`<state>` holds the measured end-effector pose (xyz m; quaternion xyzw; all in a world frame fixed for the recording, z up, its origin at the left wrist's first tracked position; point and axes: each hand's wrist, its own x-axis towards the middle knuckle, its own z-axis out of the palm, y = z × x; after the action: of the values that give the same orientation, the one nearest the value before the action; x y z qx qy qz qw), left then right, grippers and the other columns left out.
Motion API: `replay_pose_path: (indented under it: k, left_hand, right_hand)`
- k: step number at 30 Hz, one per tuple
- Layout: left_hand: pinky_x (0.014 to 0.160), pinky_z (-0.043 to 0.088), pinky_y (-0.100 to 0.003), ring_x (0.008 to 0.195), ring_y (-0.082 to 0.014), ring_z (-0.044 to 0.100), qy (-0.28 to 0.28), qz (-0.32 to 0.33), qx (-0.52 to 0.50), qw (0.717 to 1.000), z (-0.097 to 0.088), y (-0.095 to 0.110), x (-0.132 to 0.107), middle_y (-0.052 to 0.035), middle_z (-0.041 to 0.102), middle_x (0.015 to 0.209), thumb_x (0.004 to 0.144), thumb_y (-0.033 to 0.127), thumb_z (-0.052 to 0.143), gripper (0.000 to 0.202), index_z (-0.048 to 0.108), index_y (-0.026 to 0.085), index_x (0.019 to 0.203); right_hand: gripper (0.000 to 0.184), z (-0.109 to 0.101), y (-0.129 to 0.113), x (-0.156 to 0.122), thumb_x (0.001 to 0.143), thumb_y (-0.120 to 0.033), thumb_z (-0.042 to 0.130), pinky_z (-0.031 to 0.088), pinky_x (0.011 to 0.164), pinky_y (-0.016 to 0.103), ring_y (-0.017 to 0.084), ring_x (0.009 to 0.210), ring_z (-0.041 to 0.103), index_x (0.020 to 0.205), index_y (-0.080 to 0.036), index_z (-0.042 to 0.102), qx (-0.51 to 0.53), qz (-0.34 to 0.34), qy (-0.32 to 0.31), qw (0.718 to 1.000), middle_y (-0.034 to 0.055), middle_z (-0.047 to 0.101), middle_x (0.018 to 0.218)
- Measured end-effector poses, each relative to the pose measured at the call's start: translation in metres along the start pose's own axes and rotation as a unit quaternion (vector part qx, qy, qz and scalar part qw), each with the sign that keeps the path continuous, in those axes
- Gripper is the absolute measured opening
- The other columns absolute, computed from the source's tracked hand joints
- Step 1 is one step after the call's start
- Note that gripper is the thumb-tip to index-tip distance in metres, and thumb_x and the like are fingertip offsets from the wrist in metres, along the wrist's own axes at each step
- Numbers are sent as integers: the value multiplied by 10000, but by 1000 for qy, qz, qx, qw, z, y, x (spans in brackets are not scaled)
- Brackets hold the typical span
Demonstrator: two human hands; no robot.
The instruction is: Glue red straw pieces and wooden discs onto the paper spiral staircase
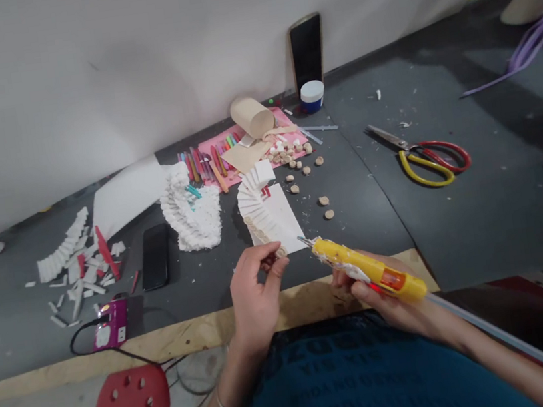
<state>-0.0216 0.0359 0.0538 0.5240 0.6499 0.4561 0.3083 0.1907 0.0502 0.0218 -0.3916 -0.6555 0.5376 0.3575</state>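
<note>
My left hand point(257, 296) pinches a small round beige disc point(281, 252) between thumb and fingertips at the near edge of a white card point(288, 218). On that card stands a curved row of white blocks point(253, 199), stepped like a small staircase, with beige discs along its near side. In my right hand point(401, 313) is a yellow hot glue gun point(355, 262), a glue stick running out of its back. Its nozzle points left, just right of the card. More loose beige discs point(324, 201) lie behind and right of the card.
Red-and-yellow scissors point(424, 158) lie to the right. Left are a white crinkled piece point(192, 211), a black phone point(155, 257), white scraps point(82, 277) and a purple socket box point(111, 326) with a cable. Behind are a beige cylinder point(252, 117), a jar point(312, 97) and a propped phone point(307, 50).
</note>
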Motion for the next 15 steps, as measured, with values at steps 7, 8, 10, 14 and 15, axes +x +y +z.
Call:
replay_pose_path:
  k: [7, 8, 10, 14, 15]
  left_hand:
    - [641, 474, -224, 677, -112, 580, 9, 103, 113, 988, -6, 3, -1, -4, 659, 801, 852, 264, 695, 124, 691, 203, 961]
    - [637, 473, -221, 674, -111, 578, 8, 105, 117, 987, -5, 3, -1, -3, 656, 799, 854, 268, 694, 125, 687, 203, 961]
    - [634, 472, -218, 681, -111, 580, 8, 110, 124, 986, -5, 2, -1, -6, 652, 806, 856, 275, 694, 131, 682, 203, 964]
    - [638, 474, -221, 700, -115, 586, 13, 117, 118, 986, -6, 1, 0, -15, 653, 837, 849, 269, 700, 136, 685, 210, 972]
    - [644, 477, -224, 702, -116, 586, 14, 111, 112, 987, -6, 1, 0, -15, 654, 838, 846, 266, 702, 136, 688, 212, 970]
  right_hand:
    - [333, 1, 5, -1, 903, -544, 543, 519, 698, 351, 195, 734, 621, 834, -225, 609, -3, 7, -17, 1000, 45, 645, 789]
    - [336, 2, 6, -1, 904, -544, 540, 518, 695, 349, 193, 733, 619, 834, -223, 607, -2, 7, -17, 1000, 45, 643, 792]
    - [334, 2, 6, -1, 909, -536, 537, 513, 680, 338, 188, 727, 615, 833, -218, 601, -3, 10, -17, 1000, 44, 640, 796]
    - [317, 2, 6, -1, 912, -514, 547, 498, 642, 312, 174, 705, 606, 839, -210, 601, -15, 8, -19, 1000, 37, 635, 790]
    - [312, 2, 5, -1, 912, -509, 550, 495, 634, 307, 170, 701, 606, 846, -209, 604, -14, 6, -20, 1000, 35, 635, 788]
